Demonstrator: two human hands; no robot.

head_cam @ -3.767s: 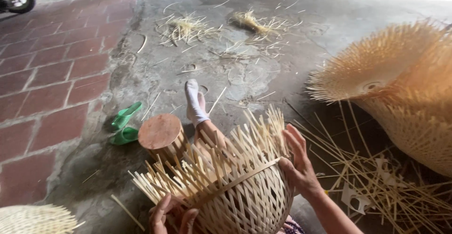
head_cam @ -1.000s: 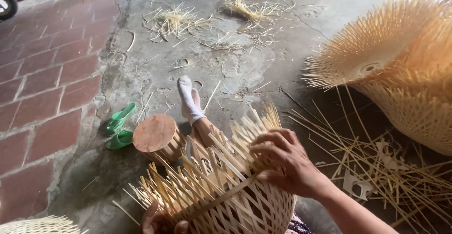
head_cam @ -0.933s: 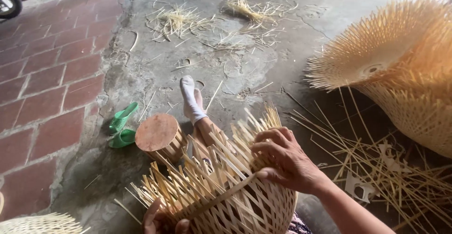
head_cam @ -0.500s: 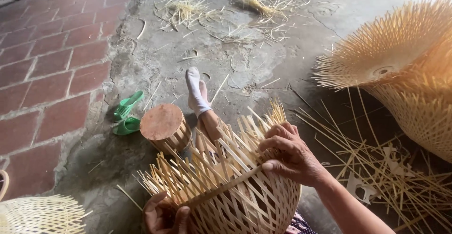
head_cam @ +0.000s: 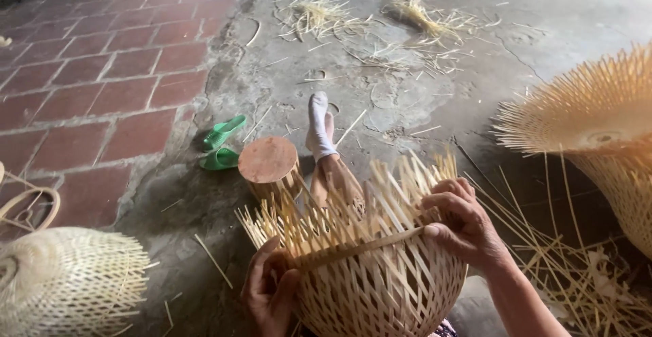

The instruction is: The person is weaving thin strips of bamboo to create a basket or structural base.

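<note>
While the person sits on the floor [head_cam: 421, 99] with 1 leg stretched forward, a half-woven bamboo basket [head_cam: 377, 289] rests low in front of them, between both hands. Its lattice body is round and its loose strip ends [head_cam: 339, 204] stick up and fan outward above a flat band [head_cam: 360, 247] that runs around the rim. The right hand [head_cam: 462, 225] lies on the basket's right edge, fingers curled over the strip ends and thumb pressed on the band, so it is clamped on the rim. The left hand [head_cam: 272, 293] cups the basket's left side just under the band, fingers bent against the weave and gripping it.

Just beyond the basket, touching its far strip ends from this view, stands a short wood stump [head_cam: 269, 164] with a round reddish top. Beside the stump lies the person's foot in a white sock [head_cam: 318, 126]. A pair of green sandals [head_cam: 223, 145] sits left of the stump, near the edge of the red brick paving [head_cam: 95, 86]. At lower left lies a finished pale basket [head_cam: 68, 283]. At right stands a tall flared basket [head_cam: 598, 126] with its strips spread wide, and loose bamboo strips [head_cam: 570, 276] are scattered on the floor below it. Farther off, 2 heaps of shavings [head_cam: 319, 14] lie on the concrete.
</note>
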